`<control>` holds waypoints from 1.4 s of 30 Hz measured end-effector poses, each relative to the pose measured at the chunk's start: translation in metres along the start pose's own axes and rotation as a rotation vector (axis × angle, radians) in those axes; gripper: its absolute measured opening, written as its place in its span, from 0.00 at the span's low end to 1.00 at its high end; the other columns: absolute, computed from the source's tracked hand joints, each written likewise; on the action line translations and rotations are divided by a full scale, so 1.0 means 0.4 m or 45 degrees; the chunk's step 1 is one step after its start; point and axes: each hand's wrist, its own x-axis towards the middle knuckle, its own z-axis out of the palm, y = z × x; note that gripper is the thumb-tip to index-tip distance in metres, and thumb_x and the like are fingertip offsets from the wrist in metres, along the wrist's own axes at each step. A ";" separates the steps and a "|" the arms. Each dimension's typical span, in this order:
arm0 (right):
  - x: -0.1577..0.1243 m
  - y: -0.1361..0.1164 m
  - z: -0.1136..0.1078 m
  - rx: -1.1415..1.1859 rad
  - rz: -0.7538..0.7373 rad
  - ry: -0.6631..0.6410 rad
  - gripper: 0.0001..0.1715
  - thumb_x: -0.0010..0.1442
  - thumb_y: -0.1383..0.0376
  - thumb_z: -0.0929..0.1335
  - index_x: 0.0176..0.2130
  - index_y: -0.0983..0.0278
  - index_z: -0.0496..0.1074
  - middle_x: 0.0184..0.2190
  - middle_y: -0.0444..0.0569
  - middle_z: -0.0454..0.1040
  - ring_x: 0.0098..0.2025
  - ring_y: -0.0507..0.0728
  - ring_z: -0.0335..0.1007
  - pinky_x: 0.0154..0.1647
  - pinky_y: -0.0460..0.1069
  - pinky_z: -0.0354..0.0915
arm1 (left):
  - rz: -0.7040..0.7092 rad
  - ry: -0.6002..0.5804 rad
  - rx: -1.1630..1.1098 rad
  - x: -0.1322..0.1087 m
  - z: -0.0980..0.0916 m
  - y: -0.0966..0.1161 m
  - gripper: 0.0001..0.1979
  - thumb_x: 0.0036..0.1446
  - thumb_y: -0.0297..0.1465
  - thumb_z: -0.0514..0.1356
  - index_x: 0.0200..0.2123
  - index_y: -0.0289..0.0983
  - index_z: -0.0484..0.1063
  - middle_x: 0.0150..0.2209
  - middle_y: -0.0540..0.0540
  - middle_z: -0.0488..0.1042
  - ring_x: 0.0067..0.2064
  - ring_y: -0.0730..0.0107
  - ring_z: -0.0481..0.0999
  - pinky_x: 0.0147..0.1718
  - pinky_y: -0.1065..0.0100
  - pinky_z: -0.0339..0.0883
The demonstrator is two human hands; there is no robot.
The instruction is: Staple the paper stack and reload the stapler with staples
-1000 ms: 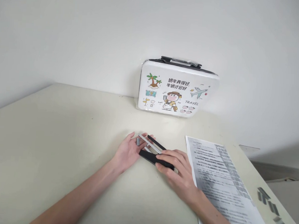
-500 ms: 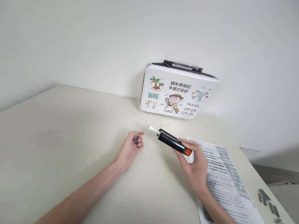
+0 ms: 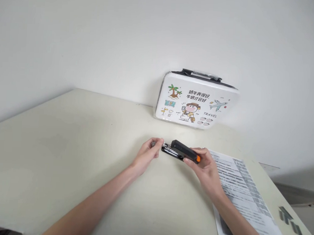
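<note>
My right hand [image 3: 207, 169] grips a black stapler [image 3: 185, 151] by its orange-tipped rear end, above the table. The stapler's metal front part juts out to the left from under the black cover. My left hand [image 3: 147, 154] is closed, thumb and forefinger pinched at that front end. A small grey staple strip [image 3: 153, 144] shows partly between its fingers; the rest of the strip is hidden.
A white case [image 3: 197, 102] with cartoon prints and a black handle stands against the wall. Printed paper [image 3: 238, 181] lies under my right forearm. Several grey staple strips [image 3: 295, 228] lie near the table's right edge.
The stapler has been turned so its black cover faces up and its metal base shows. My left hand has come to its front end. The view has shifted slightly left.
</note>
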 end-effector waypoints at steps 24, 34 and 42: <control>0.307 0.152 0.242 -0.148 -0.061 -0.183 0.22 0.54 0.53 0.75 0.44 0.61 0.72 0.43 0.50 0.80 0.46 0.62 0.76 0.54 0.59 0.70 | -0.318 0.205 -0.653 0.021 0.011 -0.003 0.15 0.69 0.36 0.57 0.32 0.33 0.72 0.23 0.51 0.66 0.24 0.74 0.69 0.26 0.73 0.66; 0.099 -0.004 0.151 -0.676 -0.562 -0.407 0.32 0.66 0.55 0.71 0.66 0.56 0.65 0.66 0.55 0.67 0.69 0.65 0.60 0.69 0.64 0.61 | -0.406 -0.036 -0.586 0.000 0.036 0.001 0.19 0.72 0.37 0.53 0.34 0.32 0.77 0.32 0.40 0.78 0.35 0.62 0.80 0.45 0.64 0.73; -0.012 -0.010 0.068 -0.869 -0.629 -0.275 0.25 0.71 0.66 0.67 0.65 0.58 0.66 0.47 0.53 0.79 0.48 0.62 0.73 0.54 0.61 0.69 | -0.470 -0.431 -0.455 -0.050 0.084 -0.044 0.23 0.76 0.38 0.47 0.43 0.33 0.79 0.41 0.39 0.81 0.45 0.61 0.80 0.51 0.62 0.71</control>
